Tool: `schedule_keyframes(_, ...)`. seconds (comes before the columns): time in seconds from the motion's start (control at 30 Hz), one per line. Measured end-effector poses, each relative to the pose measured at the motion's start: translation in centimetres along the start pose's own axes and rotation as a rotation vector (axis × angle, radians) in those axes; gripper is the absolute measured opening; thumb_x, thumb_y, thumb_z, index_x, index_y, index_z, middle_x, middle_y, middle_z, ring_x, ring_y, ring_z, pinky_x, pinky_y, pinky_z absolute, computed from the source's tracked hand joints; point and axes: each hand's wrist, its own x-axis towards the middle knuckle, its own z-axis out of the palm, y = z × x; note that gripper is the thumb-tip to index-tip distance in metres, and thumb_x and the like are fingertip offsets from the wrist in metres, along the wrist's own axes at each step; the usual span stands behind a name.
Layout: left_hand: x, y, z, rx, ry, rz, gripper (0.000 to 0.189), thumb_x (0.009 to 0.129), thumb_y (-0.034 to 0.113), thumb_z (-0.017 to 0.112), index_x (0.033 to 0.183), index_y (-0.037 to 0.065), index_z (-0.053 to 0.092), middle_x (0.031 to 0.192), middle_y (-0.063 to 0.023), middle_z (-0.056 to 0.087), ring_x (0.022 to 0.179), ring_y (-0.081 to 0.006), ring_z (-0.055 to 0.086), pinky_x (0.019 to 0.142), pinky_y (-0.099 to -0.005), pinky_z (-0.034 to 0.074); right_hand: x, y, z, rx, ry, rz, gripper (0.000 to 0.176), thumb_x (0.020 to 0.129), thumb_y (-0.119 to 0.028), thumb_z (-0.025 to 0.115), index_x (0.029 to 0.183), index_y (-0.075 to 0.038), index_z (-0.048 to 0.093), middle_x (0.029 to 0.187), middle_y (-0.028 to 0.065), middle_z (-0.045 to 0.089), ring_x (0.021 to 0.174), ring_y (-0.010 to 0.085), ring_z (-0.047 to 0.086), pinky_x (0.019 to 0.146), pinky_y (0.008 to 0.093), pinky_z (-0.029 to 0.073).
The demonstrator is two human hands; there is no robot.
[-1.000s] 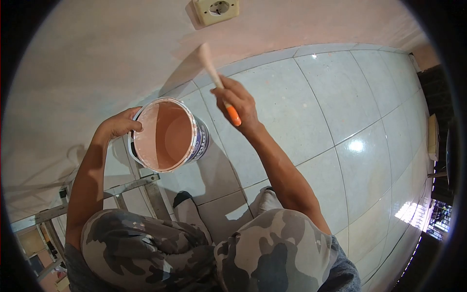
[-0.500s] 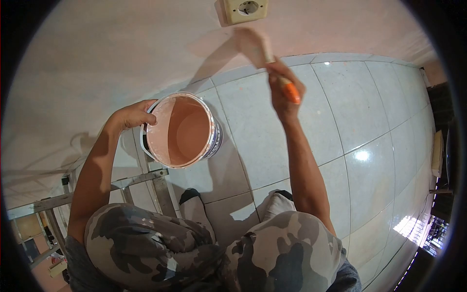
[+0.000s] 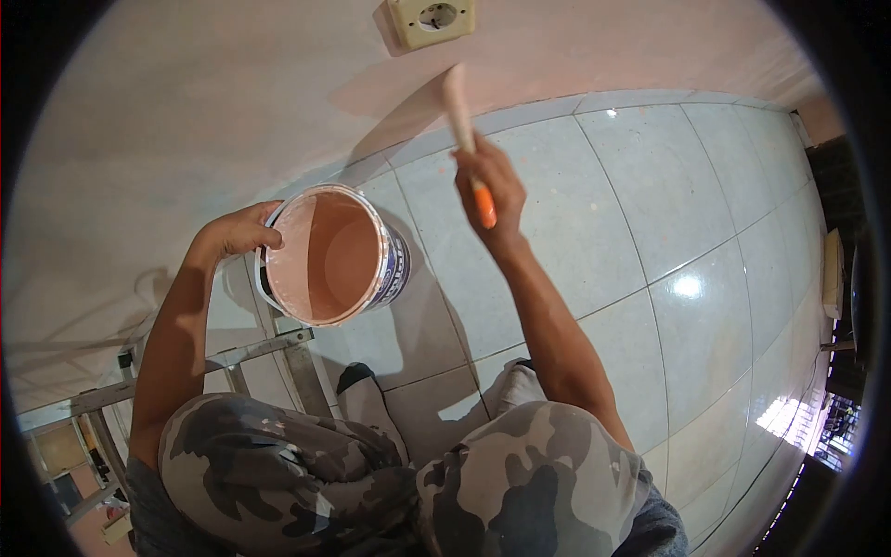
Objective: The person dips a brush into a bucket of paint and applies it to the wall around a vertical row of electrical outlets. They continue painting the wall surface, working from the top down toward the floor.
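My right hand (image 3: 490,190) grips a paintbrush (image 3: 461,121) with an orange handle end; its paint-loaded bristles press against the wall (image 3: 186,102) just below a cream power socket (image 3: 432,19). My left hand (image 3: 239,232) holds the rim of a white paint bucket (image 3: 327,255) filled with salmon-pink paint. The bucket hangs above the tiled floor, left of the brush. My camouflage-trousered knees fill the lower part of the view.
Pale glossy floor tiles (image 3: 650,232) stretch to the right. A metal ladder frame (image 3: 251,357) shows under my left arm. The wall around the socket carries a pink painted patch. Dark furniture stands at the far right edge.
The brush swung right and up along the wall below the socket, then came back left and lower. My left hand kept the bucket, which shifted only slightly.
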Motion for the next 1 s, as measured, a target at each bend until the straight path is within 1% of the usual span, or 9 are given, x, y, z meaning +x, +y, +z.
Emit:
schedule_keyframes(0.17,-0.2,-0.5,-0.5,-0.007,-0.035,-0.018,0.062,0.067,0.008,0.062,0.128,0.003,0.051,0.099,-0.0050,0.061,0.085,-0.0145,0.057,0.078,-0.0274,0.048,-2.0,-1.9,-0.1,0.211,-0.289,-0.013,0.025,0.070,0.004,0.070,0.093,-0.005,0.068,0.115,0.0173,0.063,0.105,0.0314,0.062,0.085,0.0351,0.053)
schedule_keyframes(0.3,-0.6,-0.1,-0.3,0.013,-0.011,-0.044,0.062,0.067,0.009,0.062,0.128,0.004,0.051,0.097,-0.0044,0.061,0.084,-0.0142,0.057,0.077,-0.0273,0.048,-1.1,-0.9,1.2,0.254,-0.403,-0.071,0.027,0.070,0.002,0.071,0.096,-0.006,0.068,0.118,0.0154,0.062,0.108,0.0296,0.061,0.087,0.0355,0.053)
schedule_keyframes(0.4,-0.6,-0.5,-0.6,-0.010,-0.046,-0.064,0.064,0.068,0.007,0.063,0.131,0.003,0.048,0.107,-0.0031,0.059,0.096,-0.0153,0.054,0.089,-0.0272,0.043,0.5,0.7,1.1,0.182,-0.495,-0.164,0.028,0.071,-0.002,0.070,0.098,-0.007,0.068,0.120,0.0135,0.062,0.110,0.0287,0.061,0.088,0.0361,0.053)
schedule_keyframes(0.47,-0.6,-0.4,-0.7,0.008,-0.037,-0.081,0.064,0.068,0.007,0.063,0.131,0.003,0.048,0.107,-0.0032,0.059,0.096,-0.0153,0.054,0.088,-0.0272,0.044,1.7,2.5,0.0,0.056,-0.518,-0.190,0.023,0.077,0.000,0.070,0.099,-0.006,0.069,0.119,0.0150,0.063,0.106,0.0275,0.063,0.087,0.0352,0.055)
schedule_keyframes(0.57,-0.9,0.2,-0.3,0.005,-0.037,-0.098,0.064,0.068,0.007,0.062,0.131,0.003,0.048,0.106,-0.0032,0.059,0.095,-0.0151,0.054,0.086,-0.0271,0.044,2.9,4.9,-2.6,-0.019,-0.397,-0.165,0.026,0.073,-0.003,0.069,0.099,-0.007,0.069,0.118,0.0141,0.063,0.105,0.0290,0.063,0.085,0.0350,0.055)
schedule_keyframes(0.73,-0.9,0.2,-0.4,-0.010,-0.033,-0.085,0.063,0.068,0.007,0.062,0.129,0.002,0.049,0.103,-0.0029,0.059,0.094,-0.0145,0.054,0.084,-0.0270,0.045,4.1,7.7,-8.1,-0.262,-0.087,-0.088,0.018,0.080,-0.001,0.071,0.096,-0.007,0.071,0.112,0.0152,0.066,0.099,0.0268,0.067,0.080,0.0337,0.057)
schedule_keyframes(0.83,-0.8,0.1,-0.3,0.025,-0.014,-0.035,0.060,0.067,0.009,0.061,0.126,0.005,0.052,0.100,-0.0048,0.060,0.088,-0.0154,0.055,0.079,-0.0287,0.046,4.5,7.4,-9.9,-0.288,-0.009,-0.050,0.018,0.080,-0.001,0.070,0.097,-0.007,0.070,0.110,0.0149,0.067,0.097,0.0259,0.067,0.079,0.0327,0.057)
schedule_keyframes(0.93,-0.8,0.0,-0.5,0.001,-0.032,-0.072,0.060,0.067,0.009,0.061,0.126,0.005,0.052,0.100,-0.0048,0.060,0.090,-0.0156,0.055,0.081,-0.0286,0.046,4.1,6.7,-9.4,-0.227,0.103,0.053,0.018,0.083,-0.001,0.068,0.099,-0.007,0.070,0.113,0.0149,0.066,0.098,0.0258,0.067,0.080,0.0327,0.057)
schedule_keyframes(1.0,-0.8,0.0,-0.6,-0.010,-0.056,-0.075,0.065,0.068,0.008,0.062,0.131,0.003,0.048,0.111,-0.0049,0.059,0.102,-0.0149,0.054,0.091,-0.0272,0.042,3.5,6.6,-7.7,-0.188,0.255,0.106,0.017,0.085,-0.001,0.066,0.101,-0.007,0.069,0.118,0.0163,0.064,0.105,0.0304,0.064,0.090,0.0329,0.052)
